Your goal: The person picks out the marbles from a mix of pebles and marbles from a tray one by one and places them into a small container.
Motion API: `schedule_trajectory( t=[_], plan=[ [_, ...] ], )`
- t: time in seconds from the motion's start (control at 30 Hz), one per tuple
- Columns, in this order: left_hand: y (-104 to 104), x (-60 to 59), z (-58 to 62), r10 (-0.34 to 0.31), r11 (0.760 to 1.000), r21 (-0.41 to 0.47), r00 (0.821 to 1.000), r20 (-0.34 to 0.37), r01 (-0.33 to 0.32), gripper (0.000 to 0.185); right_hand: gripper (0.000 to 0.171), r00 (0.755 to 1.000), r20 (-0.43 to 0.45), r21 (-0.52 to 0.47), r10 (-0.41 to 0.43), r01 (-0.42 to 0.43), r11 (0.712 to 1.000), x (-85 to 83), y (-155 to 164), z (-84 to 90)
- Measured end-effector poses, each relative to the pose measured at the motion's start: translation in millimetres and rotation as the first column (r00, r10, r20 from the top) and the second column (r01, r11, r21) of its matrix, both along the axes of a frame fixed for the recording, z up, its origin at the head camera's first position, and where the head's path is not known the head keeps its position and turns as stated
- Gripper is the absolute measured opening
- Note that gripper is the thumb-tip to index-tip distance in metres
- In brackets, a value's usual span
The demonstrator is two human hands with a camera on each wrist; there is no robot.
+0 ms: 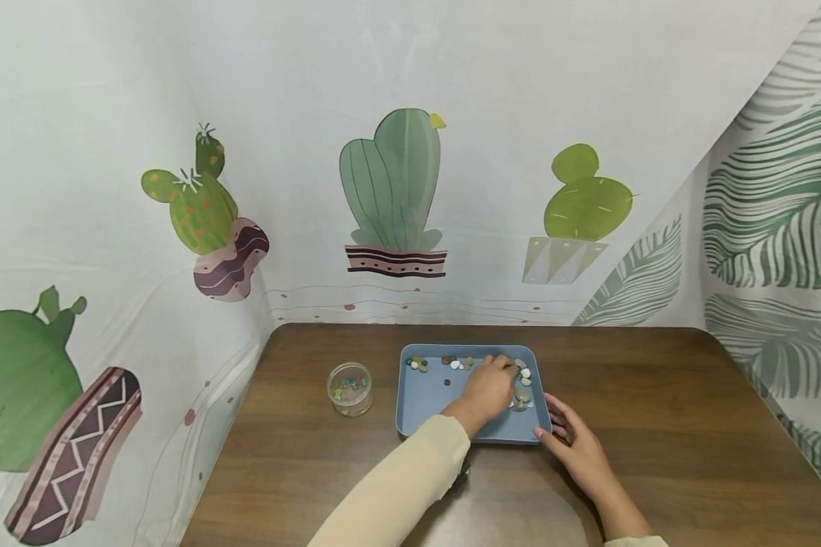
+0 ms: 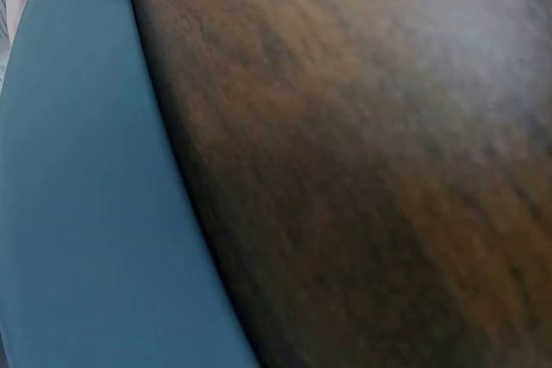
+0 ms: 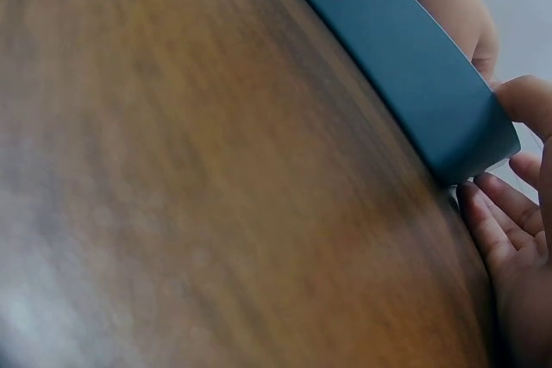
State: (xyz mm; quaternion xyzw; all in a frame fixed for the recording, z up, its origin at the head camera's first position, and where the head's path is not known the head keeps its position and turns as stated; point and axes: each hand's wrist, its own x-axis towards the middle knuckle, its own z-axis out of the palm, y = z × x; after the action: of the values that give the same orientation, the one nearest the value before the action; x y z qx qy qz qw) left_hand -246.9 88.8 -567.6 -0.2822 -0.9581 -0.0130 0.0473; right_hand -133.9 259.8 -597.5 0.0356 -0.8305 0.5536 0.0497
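Observation:
A blue-grey rectangular tray (image 1: 424,410) lies on the table, with small pebbles along its far and right sides. My left hand (image 1: 490,389) reaches over the tray, fingers bent down at pebbles near the far right corner. Its fingertips are partly hidden, so whether they pinch a pebble is unclear. Greenish-brown stones (image 1: 523,395) lie just right of it. My right hand (image 1: 578,448) holds the tray's near right corner, thumb at the front and fingers along the right side. In the right wrist view, this thumb (image 3: 528,102) touches the tray's wall (image 3: 405,66).
Left of the tray stands a clear round container (image 1: 350,389) with small colourful pieces inside. One dark reddish piece (image 1: 448,382) sits alone on the tray floor. Behind the brown wooden table (image 1: 643,380) hangs a white cloth printed with cacti.

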Motion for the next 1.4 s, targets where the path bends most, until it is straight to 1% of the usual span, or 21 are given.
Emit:
schedule_trajectory(
  t=[0.1,0.27,0.37,0.67,0.77,0.9,1.03,1.2,1.3,1.4],
  plan=[
    [1.1,0.6,1.2,0.014,1.000,-0.018,0.999,-0.029,-0.014,0.035,0.066,1.000,-0.003,-0.005,0.001,-0.001,1.000,-0.3,-0.1,0.4],
    [3.1,1.4,3.6,0.038,0.999,-0.033,0.999,-0.023,-0.039,0.033,0.066,1.000,-0.005,-0.021,0.001,-0.002,1.000,-0.6,-0.2,1.0],
    [3.3,1.4,4.0,0.049,0.998,-0.039,0.999,-0.018,-0.050,0.033,0.066,1.000,0.003,-0.014,-0.001,0.001,1.000,-0.5,-0.3,1.0],
    [1.1,0.8,2.3,0.039,0.998,-0.047,0.998,-0.045,-0.041,0.026,0.068,1.000,0.020,0.002,-0.006,0.006,1.000,0.3,-1.0,1.2],
    [0.2,1.7,1.7,0.054,0.998,-0.023,0.998,-0.016,-0.055,0.025,0.068,1.000,0.016,0.005,-0.005,0.005,1.000,0.6,-1.3,0.8],
    [-0.6,2.3,0.3,0.078,0.996,0.029,0.996,0.034,-0.079,0.025,0.068,1.000,0.015,0.004,-0.006,0.006,1.000,0.6,-1.7,0.5],
    [-2.1,1.1,-1.5,0.083,0.995,0.051,0.995,0.050,-0.086,0.024,0.068,1.000,0.016,0.002,-0.008,0.008,1.000,0.5,-1.9,0.6],
    [-5.2,1.2,0.7,0.075,0.994,0.081,0.996,0.051,-0.079,0.021,0.067,1.000,0.024,0.001,-0.014,0.014,1.000,0.4,-2.0,0.7],
    [-7.9,2.0,2.6,0.064,0.992,0.105,0.997,0.042,-0.068,0.019,0.067,1.000,0.024,0.000,-0.016,0.016,1.000,0.4,-2.0,0.6],
    [-10.5,2.5,3.2,0.052,0.989,0.139,0.998,0.018,-0.054,0.015,0.067,1.000,0.021,-0.002,-0.015,0.015,1.000,0.2,-1.9,0.5]
  ],
)
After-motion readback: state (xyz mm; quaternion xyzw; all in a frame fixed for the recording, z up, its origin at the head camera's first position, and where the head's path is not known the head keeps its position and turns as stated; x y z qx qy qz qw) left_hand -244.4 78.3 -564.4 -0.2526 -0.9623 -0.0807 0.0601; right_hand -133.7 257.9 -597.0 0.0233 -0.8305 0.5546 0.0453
